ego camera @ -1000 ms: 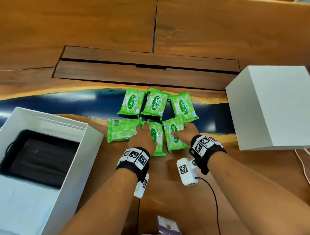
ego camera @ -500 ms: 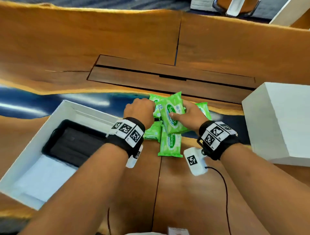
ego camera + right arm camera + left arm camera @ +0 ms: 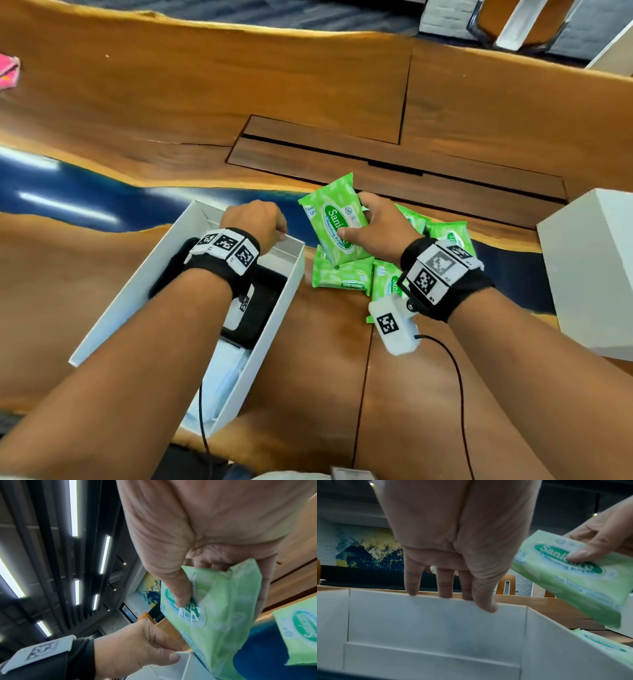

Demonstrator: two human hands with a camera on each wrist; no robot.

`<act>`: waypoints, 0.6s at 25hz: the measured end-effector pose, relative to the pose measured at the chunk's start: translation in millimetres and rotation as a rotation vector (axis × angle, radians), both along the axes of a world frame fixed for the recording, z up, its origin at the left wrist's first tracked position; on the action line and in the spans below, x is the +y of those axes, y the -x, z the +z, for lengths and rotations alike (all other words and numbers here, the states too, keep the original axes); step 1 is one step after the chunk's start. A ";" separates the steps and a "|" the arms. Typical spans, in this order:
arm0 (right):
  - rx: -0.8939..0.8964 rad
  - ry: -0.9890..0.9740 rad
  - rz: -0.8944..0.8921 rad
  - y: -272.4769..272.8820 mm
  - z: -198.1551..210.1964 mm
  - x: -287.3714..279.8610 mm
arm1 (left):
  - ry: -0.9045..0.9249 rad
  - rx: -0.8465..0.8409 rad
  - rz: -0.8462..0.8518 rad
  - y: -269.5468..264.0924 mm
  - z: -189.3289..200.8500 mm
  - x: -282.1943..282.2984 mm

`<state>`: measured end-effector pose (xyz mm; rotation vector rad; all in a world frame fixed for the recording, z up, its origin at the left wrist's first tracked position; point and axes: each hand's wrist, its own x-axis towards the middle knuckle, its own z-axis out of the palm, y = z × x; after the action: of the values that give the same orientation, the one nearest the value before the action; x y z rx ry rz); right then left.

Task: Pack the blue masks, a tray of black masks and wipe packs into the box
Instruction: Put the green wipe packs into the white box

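Note:
My right hand (image 3: 373, 229) holds a green wipe pack (image 3: 329, 219) lifted off the table, thumb on its label (image 3: 184, 597), just right of the white box (image 3: 113, 308). My left hand (image 3: 255, 222) grips the box's far wall, thumb inside and fingers (image 3: 411, 581) over the rim (image 3: 436, 600). Inside the box lies the black tray of black masks (image 3: 260, 308), partly hidden by my left wrist, with blue masks (image 3: 226, 380) at the near end. Several more wipe packs (image 3: 342, 277) lie on the table under and behind my right hand.
The white box lid (image 3: 596, 274) stands at the right on the wooden table (image 3: 308, 377). A black cable (image 3: 455, 383) runs from the right wrist camera. A pink object (image 3: 8, 73) lies at the far left. Chairs stand past the far edge.
My right hand has lifted one wipe pack higher and leftward toward the box. My left hand left the packs and took hold of the box's far wall.

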<state>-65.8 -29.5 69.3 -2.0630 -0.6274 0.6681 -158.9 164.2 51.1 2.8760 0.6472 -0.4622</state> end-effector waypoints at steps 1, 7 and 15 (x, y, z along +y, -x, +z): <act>-0.010 0.005 0.007 1.4 2.2 7.1 | 0.013 -0.022 0.016 -0.4 -1.6 4.1; -0.110 0.006 0.041 0.1 11.2 43.0 | 0.092 -0.186 0.078 -9.2 -13.0 23.4; -0.322 0.157 0.262 9.5 12.7 98.4 | 0.763 -0.618 0.343 20.4 -6.4 61.0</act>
<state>-75.3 68.9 82.0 -2.2791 -1.0727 0.5474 -179.3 225.2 44.7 1.9648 0.6394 0.2021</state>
